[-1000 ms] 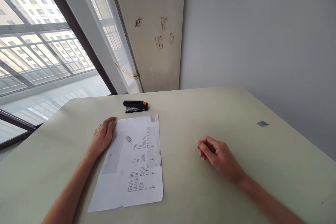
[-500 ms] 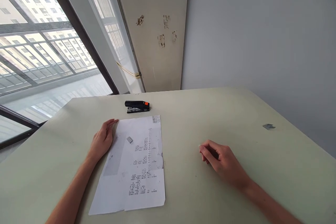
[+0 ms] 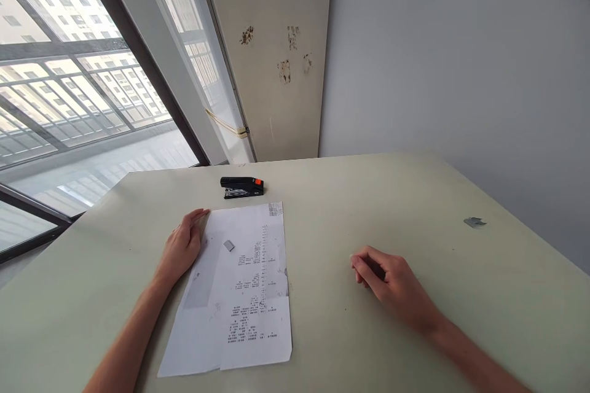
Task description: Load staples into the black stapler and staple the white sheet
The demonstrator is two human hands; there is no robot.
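Observation:
My left hand (image 3: 183,244) rests at the upper left edge of the printed paper (image 3: 249,301), its fingers lightly bent and holding nothing. On the paper lies a small grey block (image 3: 229,245), possibly a strip of staples. Just beyond the paper's top edge sits a black stapler (image 3: 242,186) with an orange mark. My right hand (image 3: 380,271) is closed over the table to the right of the paper, thumb pressed against the index finger. Whatever it may hold is hidden or too small to name.
A torn grey scrap or mark (image 3: 474,222) shows on the pale table (image 3: 369,196) at the right. Behind the table stand a grey wall (image 3: 452,61) and a beige panel (image 3: 271,110), with a window (image 3: 83,92) at the left.

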